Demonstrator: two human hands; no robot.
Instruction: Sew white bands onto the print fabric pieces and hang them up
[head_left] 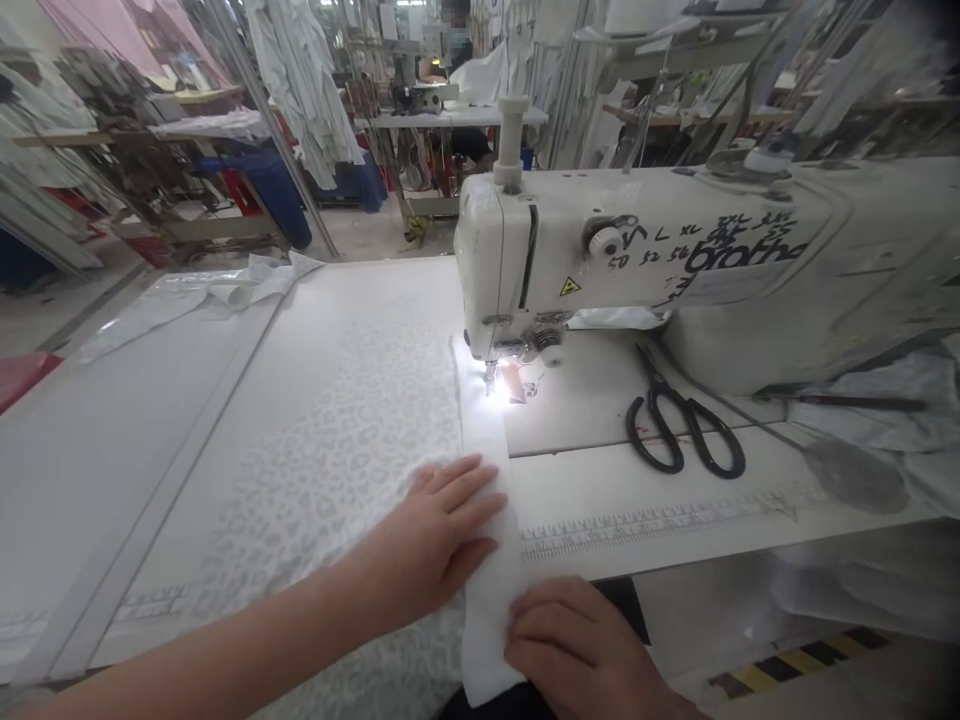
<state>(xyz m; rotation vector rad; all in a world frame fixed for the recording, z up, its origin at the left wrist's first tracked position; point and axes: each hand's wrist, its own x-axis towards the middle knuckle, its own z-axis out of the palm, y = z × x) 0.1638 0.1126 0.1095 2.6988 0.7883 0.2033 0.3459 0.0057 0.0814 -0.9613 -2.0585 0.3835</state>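
Strip (pixel 487 625) reaches the machine (pixel 637 245), seemingly steadied by the flat left hand (pixel 442 525); right hand (pixel 577 640) curls alongside, grip unclear.

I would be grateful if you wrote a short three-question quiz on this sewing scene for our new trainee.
1. Multiple choice: where are the scissors?
A, on the floor
B, on the table, to the right of the white strip
C, inside a basket

2. True or false: the cloth to the left of the white strip has a spotted print.

3. Fill in the gap: of the person's two hands, the ____ hand is nearer to the bright light under the head of the sewing machine.

Key: 1, B. 2, true. 3, left: the left hand rests with its fingers on the white strip.
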